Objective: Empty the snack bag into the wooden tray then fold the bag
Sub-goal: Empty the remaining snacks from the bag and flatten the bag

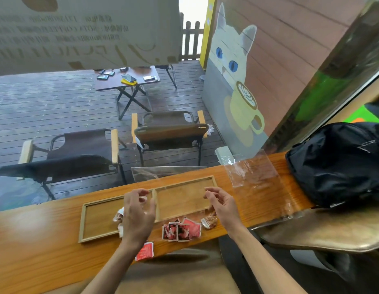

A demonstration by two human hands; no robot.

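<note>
The snack bag [180, 198], clear and hard to make out, is held stretched between both hands above the wooden tray [142, 211] on the bench [35, 240]. The left hand [138, 211] is raised over the tray's divider, wrist bent back, its fingers [139, 193] curled and pinched on the bag's left edge. The right hand [223, 205] is held over the tray's right end, fingers pinched on the opposite edge. Red snack packets [181, 230] are seen lying on the bench just beside the tray's near rim.
</note>
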